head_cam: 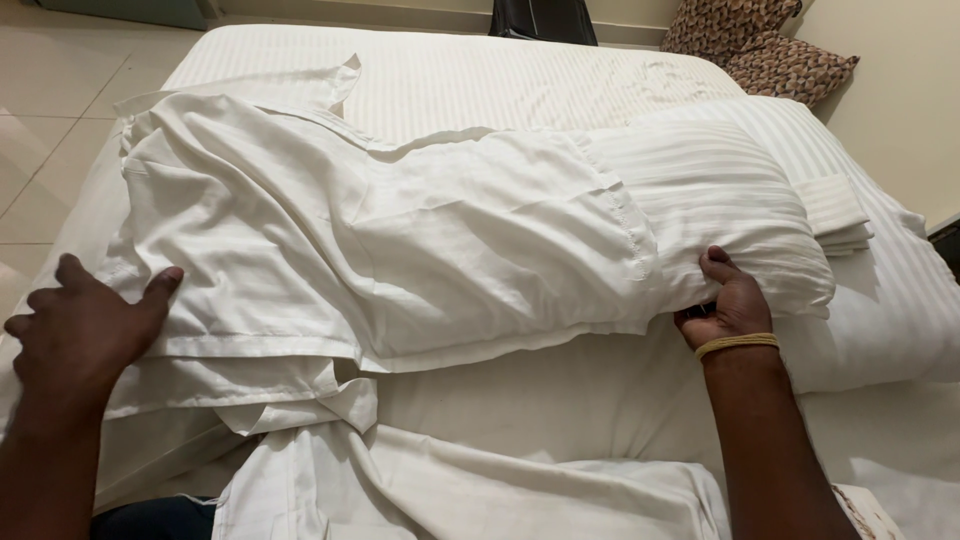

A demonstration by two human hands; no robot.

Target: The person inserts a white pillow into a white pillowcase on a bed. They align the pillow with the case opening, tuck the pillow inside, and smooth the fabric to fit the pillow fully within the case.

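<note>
The pillow (700,200) lies crosswise, half inside the pillowcase (400,230). The right hand (730,305) grips its bare end; the left hand (85,325) presses flat, fingers spread, on the case's far end.

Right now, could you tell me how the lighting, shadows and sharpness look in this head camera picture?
Head view: soft, even indoor light; gentle shadows in the folds of the white pillowcase and under the striped pillow; the white fabric is bright but its stripes stay readable; left hand and right hand look sharp, without motion blur; slight wide-angle bending towards the edges.
</note>
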